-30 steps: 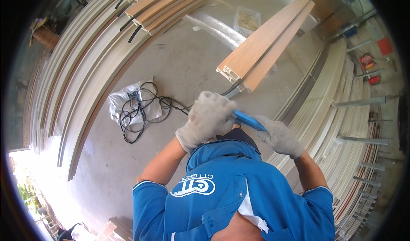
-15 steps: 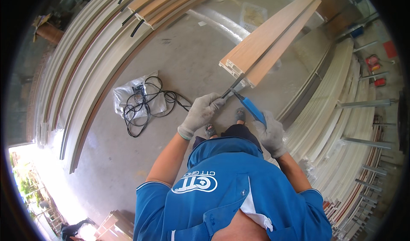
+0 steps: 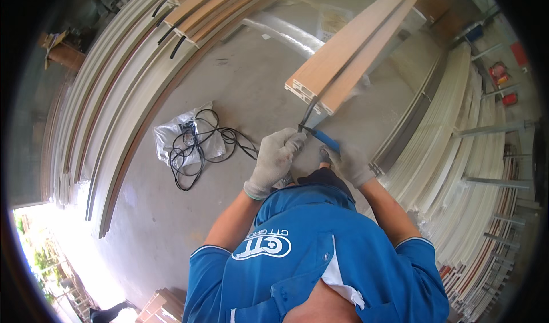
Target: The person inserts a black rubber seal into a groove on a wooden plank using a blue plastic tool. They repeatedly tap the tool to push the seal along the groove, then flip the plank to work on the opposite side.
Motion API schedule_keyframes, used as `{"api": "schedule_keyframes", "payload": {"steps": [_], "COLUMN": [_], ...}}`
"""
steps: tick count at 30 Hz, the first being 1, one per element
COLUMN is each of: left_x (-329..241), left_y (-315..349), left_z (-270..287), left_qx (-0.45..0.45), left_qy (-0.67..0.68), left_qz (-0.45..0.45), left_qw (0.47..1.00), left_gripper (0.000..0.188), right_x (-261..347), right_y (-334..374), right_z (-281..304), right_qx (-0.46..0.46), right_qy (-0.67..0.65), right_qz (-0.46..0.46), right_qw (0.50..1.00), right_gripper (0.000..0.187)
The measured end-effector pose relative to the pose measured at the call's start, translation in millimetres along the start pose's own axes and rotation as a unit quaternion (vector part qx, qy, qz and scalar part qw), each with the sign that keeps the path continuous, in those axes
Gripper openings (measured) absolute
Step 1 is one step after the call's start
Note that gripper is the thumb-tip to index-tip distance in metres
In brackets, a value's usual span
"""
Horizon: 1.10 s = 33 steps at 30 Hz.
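Both my hands wear grey gloves. My left hand (image 3: 274,160) is closed around a thin black strip (image 3: 309,112), which looks like rubber seal. Beyond my fingers the strip runs up to the near end of a wood-coloured hollow profile (image 3: 343,51), along whose length a dark groove runs. My right hand (image 3: 353,165) grips a blue-handled tool (image 3: 327,141). Its dark head meets the strip just ahead of my left fingers; whether it is a cutter or pliers is too small to tell.
Loops of the black strip lie over a clear plastic bag (image 3: 220,145) on the floor at left. Long curved-looking profiles (image 3: 137,100) are stacked on the left, some with black strip ends sticking out. More white profiles (image 3: 446,157) rest on a metal rack (image 3: 494,128) at right.
The tool's head has come closer to my left fingers, and my right hand has moved up and left. More of the tool's handle is covered by my right hand now.
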State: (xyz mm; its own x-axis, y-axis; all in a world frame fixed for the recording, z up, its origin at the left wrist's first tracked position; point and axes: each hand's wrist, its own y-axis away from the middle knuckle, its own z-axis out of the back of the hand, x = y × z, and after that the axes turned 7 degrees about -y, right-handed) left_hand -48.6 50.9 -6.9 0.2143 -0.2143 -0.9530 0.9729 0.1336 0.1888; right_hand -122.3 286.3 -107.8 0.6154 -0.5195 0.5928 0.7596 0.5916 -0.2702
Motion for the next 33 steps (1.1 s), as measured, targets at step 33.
{"api": "schedule_keyframes", "payload": {"steps": [33], "left_x": [-31.9], "left_y": [13.0], "left_z": [22.5], "left_qx": [-0.143], "left_qy": [0.109], "left_qz": [-0.022], "left_qw": [0.984], "left_gripper": [0.041], "right_x": [-167.7], "right_y": [-56.4], "right_z": [172.0], "right_qx": [-0.413], "right_qy": [-0.041], "right_qz": [-0.283], "right_qw": [0.865], "right_gripper": [0.023]}}
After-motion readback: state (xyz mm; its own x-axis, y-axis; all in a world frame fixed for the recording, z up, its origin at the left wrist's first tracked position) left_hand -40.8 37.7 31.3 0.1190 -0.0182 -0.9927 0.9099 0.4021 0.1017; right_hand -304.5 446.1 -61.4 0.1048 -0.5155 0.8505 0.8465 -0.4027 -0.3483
